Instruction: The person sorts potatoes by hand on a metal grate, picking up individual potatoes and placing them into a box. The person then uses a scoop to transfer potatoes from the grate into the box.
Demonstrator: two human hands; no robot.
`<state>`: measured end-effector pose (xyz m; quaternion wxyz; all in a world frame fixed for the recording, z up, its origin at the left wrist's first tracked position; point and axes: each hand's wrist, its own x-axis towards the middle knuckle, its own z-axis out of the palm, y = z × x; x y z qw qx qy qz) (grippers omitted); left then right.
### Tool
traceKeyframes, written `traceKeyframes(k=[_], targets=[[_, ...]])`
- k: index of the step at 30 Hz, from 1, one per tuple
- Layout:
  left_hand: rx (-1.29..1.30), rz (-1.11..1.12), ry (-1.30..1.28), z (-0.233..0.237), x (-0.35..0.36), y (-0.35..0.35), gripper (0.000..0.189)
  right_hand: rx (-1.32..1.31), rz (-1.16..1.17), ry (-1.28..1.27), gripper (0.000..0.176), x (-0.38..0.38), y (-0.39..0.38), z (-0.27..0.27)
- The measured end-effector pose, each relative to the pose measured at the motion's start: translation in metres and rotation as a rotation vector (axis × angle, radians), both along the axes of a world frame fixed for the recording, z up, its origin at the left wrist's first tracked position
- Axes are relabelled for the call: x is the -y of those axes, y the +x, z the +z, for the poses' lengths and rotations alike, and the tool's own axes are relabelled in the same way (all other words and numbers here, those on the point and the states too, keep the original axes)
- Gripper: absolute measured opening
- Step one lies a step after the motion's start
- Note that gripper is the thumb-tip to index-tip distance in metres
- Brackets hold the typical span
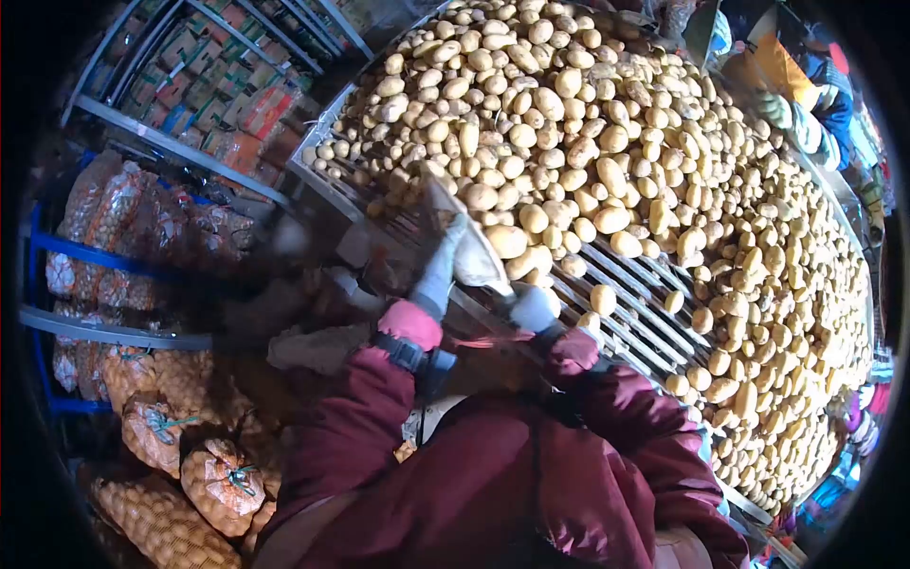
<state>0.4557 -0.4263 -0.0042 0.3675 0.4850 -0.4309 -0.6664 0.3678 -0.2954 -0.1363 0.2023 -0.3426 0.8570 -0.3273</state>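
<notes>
My left hand [444, 258], in a grey glove, grips a pale, shallow pan-like piece [481, 258] by its near side. The piece is tilted up on edge against the potatoes [507, 241], so its full shape is hidden. At its lower right end is my right hand [536, 309], also gloved and closed at the rim; its fingers are partly blurred. Both hands are over the near edge of a slatted sorting table [654, 284]. Large potatoes lie directly beyond the piece, and several rest on the slats to the right of my right hand.
Potatoes cover most of the table. Net sacks of potatoes [223, 484] stand at lower left, with more stacked behind a blue metal rack [114, 254]. A metal-framed cage [180, 147] is at upper left. Another person's gloved hands [801, 123] are across the table at upper right.
</notes>
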Motion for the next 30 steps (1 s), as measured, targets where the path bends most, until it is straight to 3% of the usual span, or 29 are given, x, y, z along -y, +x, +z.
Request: traceKeyframes(k=[1, 3, 4, 5, 7, 9, 11, 13, 15, 16, 17, 19, 21, 23, 24, 25, 27, 28, 29, 30], targets=[[0.008, 0.000, 0.007, -0.010, -0.007, -0.008, 0.083, -0.003, -0.093, 0.090, 0.039, 0.006, -0.005, -0.076], [0.017, -0.016, 0.007, -0.026, -0.015, -0.031, 0.085, 0.565, 0.058, -0.188, 0.034, -0.038, -0.056, -0.046], [0.019, -0.030, 0.004, -0.034, -0.018, -0.042, 0.086, 0.341, 0.136, -0.369, 0.033, -0.047, -0.067, -0.008], [0.022, -0.046, 0.001, -0.042, -0.022, -0.055, 0.087, 0.334, 0.121, -0.371, 0.033, -0.057, -0.082, 0.016], [0.006, -0.092, 0.010, -0.053, -0.033, -0.085, 0.089, 0.301, 0.363, -0.238, 0.033, -0.079, -0.121, 0.043], [-0.012, -0.159, 0.016, -0.054, -0.048, -0.113, 0.091, 0.210, 0.377, -0.289, 0.032, -0.104, -0.140, 0.055], [0.243, -0.099, -0.265, -0.049, -0.067, -0.133, 0.093, 0.096, 0.376, -0.197, 0.031, -0.134, -0.152, 0.065], [0.265, -0.188, -0.333, -0.033, -0.097, -0.160, 0.086, 0.357, 0.088, -0.153, 0.035, -0.161, -0.159, 0.078], [0.227, -0.319, -0.377, -0.012, -0.127, -0.189, 0.079, -0.065, 0.224, -0.186, 0.037, -0.201, -0.173, 0.126], [0.215, -0.379, -0.408, -0.003, -0.140, -0.203, 0.075, 0.113, 0.061, -0.235, 0.037, -0.216, -0.181, 0.078], [0.202, -0.438, -0.444, 0.008, -0.152, -0.215, 0.072, 0.345, -0.148, -0.080, 0.034, -0.223, -0.183, 0.098], [0.190, -0.538, -0.538, 0.034, -0.169, -0.234, 0.065, 0.068, -0.086, -0.178, 0.031, -0.253, -0.189, 0.070], [0.192, -0.592, -0.642, 0.068, -0.180, -0.241, 0.058, 0.150, -0.223, -0.015, 0.027, -0.253, -0.195, 0.091], [0.213, -0.595, -0.760, 0.110, -0.187, -0.238, 0.052, 0.182, -0.195, -0.026, 0.025, -0.251, -0.196, 0.093], [0.230, -0.583, -0.819, 0.133, -0.191, -0.233, 0.050, 0.471, -0.243, -0.005, 0.026, -0.247, -0.197, 0.115], [0.251, -0.559, -0.873, 0.155, -0.196, -0.227, 0.047, 0.623, -0.229, 0.003, 0.027, -0.245, -0.201, 0.101], [0.293, -0.510, -0.926, 0.191, -0.208, -0.216, 0.042, 0.995, -0.173, -0.263, 0.028, -0.242, -0.203, 0.124], [0.312, -0.490, -0.918, 0.199, -0.212, -0.211, 0.040, 0.948, -0.092, -0.377, 0.027, -0.245, -0.196, 0.129], [0.314, -0.497, -0.807, 0.200, -0.214, -0.209, 0.038, 0.947, -0.116, -0.390, 0.027, -0.239, -0.192, 0.166], [0.261, -0.535, -0.460, 0.179, -0.205, -0.208, 0.053, 1.067, -0.175, -0.290, 0.027, -0.230, -0.191, 0.227]])
